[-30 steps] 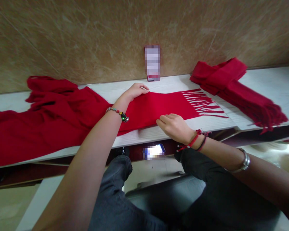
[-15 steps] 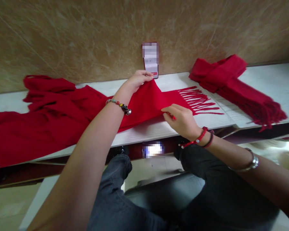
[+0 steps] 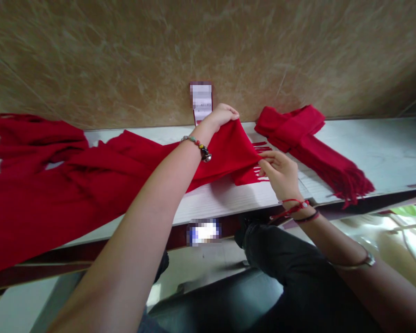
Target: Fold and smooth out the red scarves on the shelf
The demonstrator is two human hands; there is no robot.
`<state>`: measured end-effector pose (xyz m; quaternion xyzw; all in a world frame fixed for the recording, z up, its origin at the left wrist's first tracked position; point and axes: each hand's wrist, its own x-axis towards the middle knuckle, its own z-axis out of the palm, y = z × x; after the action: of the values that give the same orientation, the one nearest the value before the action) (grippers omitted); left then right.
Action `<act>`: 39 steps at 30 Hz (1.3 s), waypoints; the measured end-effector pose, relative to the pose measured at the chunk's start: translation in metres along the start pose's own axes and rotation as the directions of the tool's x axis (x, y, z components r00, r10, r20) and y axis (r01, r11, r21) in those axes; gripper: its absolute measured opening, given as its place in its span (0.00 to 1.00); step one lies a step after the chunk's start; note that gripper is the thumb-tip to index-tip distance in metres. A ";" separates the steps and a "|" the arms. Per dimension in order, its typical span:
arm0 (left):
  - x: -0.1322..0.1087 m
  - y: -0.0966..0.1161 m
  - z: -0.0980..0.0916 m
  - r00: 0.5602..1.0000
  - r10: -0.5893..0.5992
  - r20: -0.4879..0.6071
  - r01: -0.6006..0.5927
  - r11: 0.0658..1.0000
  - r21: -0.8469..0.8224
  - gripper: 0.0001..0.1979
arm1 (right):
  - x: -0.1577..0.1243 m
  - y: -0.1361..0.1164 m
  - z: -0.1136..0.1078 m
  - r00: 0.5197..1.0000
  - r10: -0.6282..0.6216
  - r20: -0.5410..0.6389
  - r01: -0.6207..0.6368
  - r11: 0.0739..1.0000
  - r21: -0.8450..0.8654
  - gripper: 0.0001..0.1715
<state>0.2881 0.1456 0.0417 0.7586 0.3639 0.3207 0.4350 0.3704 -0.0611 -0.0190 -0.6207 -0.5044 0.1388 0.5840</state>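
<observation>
A long red scarf (image 3: 225, 148) is stretched between my hands above the white tabletop. My left hand (image 3: 223, 114) pinches its far edge, and my right hand (image 3: 280, 171) pinches the near corner between thumb and fingertips. Beneath this raised part lies a fringed end (image 3: 260, 173), its tassels partly covered by the cloth and my right hand. To the left, the red cloth spreads in loose, rumpled folds (image 3: 65, 199); whether all of it is one piece I cannot tell. Another red scarf (image 3: 308, 134), folded and crossed over itself, lies to the right with its fringe toward the front edge.
A phone (image 3: 201, 104) leans against the brown marbled wall (image 3: 142, 55) behind the table. The narrow white tabletop (image 3: 360, 143) runs along that wall. Below its front edge is a bright, blurred-out patch (image 3: 204, 231). My dark-trousered legs are under the table.
Both hands have carried the held scarf edge to the right, over the fringed end, which now shows fewer tassels. The view has shifted too, moving the phone and folded scarf leftward in frame.
</observation>
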 end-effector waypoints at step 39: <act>-0.096 -0.060 0.029 0.930 0.031 0.366 -0.309 0.606 0.734 0.27 | 0.009 0.028 -0.027 0.659 -0.261 0.706 0.698 0.562 -0.444 0.26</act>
<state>0.2443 0.0746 -0.0403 0.9438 0.3170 0.0451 0.0821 0.4077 -0.0645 -0.0319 -0.5459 -0.8229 -0.0549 0.1477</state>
